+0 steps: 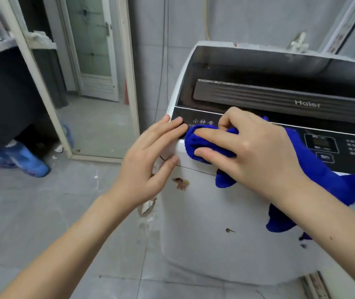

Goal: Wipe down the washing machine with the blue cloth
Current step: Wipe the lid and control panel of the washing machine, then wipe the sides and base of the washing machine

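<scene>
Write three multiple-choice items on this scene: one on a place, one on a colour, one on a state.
1. Where does the right hand press the blue cloth?
A. On the floor
B. At the left end of the control panel
C. Inside the drum

2. What colour is the front of the washing machine?
A. Red
B. Green
C. White

3. How is the left hand?
A. Fingers straight, touching the machine's corner
B. Gripping the cloth
C. Holding a bottle

Key:
1 B: the cloth is bunched under the hand on the panel's left end.
2 C: the front wall below the panel is white.
3 A: its fingers lie flat on the corner and hold nothing.
</scene>
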{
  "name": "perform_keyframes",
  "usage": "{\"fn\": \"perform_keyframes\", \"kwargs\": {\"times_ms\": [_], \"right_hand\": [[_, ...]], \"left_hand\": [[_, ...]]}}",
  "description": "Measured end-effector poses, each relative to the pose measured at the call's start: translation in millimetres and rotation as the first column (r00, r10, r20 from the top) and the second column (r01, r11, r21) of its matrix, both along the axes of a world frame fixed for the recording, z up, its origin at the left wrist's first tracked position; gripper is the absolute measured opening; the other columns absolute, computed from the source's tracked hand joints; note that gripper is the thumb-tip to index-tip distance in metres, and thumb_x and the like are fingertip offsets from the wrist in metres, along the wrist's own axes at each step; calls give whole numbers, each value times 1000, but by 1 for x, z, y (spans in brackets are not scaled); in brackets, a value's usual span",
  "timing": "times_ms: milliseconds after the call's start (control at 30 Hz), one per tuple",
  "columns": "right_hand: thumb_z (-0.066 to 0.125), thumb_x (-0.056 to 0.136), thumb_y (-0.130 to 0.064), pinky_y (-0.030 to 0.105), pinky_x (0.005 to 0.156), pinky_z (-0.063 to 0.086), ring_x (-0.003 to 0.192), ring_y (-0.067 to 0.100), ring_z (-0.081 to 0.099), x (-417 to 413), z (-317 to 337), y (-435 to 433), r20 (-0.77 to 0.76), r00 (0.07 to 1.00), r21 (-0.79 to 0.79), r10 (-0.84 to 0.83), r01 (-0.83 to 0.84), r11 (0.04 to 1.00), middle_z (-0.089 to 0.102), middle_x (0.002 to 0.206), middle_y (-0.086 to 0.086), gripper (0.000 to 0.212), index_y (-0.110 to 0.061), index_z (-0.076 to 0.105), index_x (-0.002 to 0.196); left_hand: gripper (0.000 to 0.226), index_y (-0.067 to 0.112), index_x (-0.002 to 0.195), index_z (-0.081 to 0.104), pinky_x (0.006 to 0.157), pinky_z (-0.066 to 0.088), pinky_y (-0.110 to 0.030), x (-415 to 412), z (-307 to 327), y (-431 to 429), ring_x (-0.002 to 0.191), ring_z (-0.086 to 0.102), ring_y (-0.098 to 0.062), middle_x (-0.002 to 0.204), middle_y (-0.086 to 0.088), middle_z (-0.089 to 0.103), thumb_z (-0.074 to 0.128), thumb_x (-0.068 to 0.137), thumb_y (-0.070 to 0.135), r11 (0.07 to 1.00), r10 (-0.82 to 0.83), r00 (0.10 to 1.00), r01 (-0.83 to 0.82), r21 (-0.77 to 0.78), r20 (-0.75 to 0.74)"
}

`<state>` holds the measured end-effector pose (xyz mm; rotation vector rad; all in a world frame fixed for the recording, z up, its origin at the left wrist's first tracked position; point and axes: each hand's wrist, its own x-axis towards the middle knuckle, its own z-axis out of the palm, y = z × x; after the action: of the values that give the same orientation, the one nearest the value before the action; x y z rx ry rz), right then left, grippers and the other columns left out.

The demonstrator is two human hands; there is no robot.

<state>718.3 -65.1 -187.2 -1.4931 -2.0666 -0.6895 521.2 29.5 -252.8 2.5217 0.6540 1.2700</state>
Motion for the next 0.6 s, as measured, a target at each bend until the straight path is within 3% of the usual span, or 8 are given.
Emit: {"fn": "perform_keyframes", "kwargs": {"times_ms": [100, 367, 500, 600], "right_hand": [[61, 90, -45, 31, 52, 40, 70, 17, 46, 2, -6, 1, 2, 1000, 74, -4, 4, 997, 56, 86, 3, 26, -26, 75, 103], [64, 88, -46, 34, 60, 40, 72, 23, 54, 20, -18, -32, 87, 994, 232, -63, 41, 972, 57, 90, 3, 29, -30, 75, 109], [67, 89, -38, 33, 55, 41, 69, 24, 54, 41, -48, -58, 55, 990, 424, -127, 92, 901, 58, 87, 7, 27, -21, 76, 107], [69, 91, -32, 30, 49, 38, 64, 24, 51, 26, -62, -46, 69, 984, 530, -163, 103, 842, 57, 81, 8, 20, -17, 77, 100]], "left_hand": [[45, 9, 138, 56, 119, 28, -26, 4, -14, 5, 146, 37, -13, 148, 0, 51, 59, 93, 10, 997, -6, 996, -1, 78, 92], [45, 13, 138, 56, 114, 30, -17, 13, -41, 14, 139, 43, -7, 143, 8, 51, 56, 93, 11, 972, -20, 956, -50, 231, 292], [48, 16, 139, 56, 119, 32, -28, 16, -43, 10, 142, 40, -6, 146, 7, 52, 60, 91, 14, 989, -77, 937, 29, 146, 340], [62, 16, 145, 50, 120, 33, -39, 10, -41, 14, 146, 35, -6, 152, 7, 46, 70, 86, 20, 989, -124, 953, 96, 112, 276]]}}
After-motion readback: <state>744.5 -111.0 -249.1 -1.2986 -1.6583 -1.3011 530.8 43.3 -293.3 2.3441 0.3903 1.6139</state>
